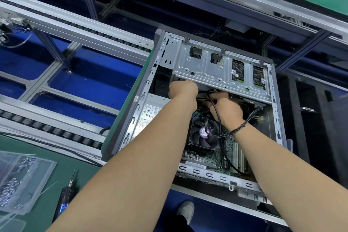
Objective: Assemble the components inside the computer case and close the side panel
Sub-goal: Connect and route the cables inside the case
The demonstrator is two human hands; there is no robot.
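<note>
The case (148, 88) sits open on its side, centre-right of frame. Both hands are tucked under the edge of the drive cage (207, 69). The left hand (183, 90) is curled up and the right hand (227, 111) is curled among the black cables (216, 117). Fingertips are hidden, so I can't tell what either's pinching. I'd seat any plug straight, by feel, and keep slack off the fan (204, 133) below.

aluminium conveyor frame (62, 30), blue floor (94, 84), green mat (56, 184)

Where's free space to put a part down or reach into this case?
Green mat between screw bag and computer case, beyond the screwdriver, is bare. Inside, the dark strip along the right wall is open. Crowded under the drive cage: left hand, right hand, cables.
</note>
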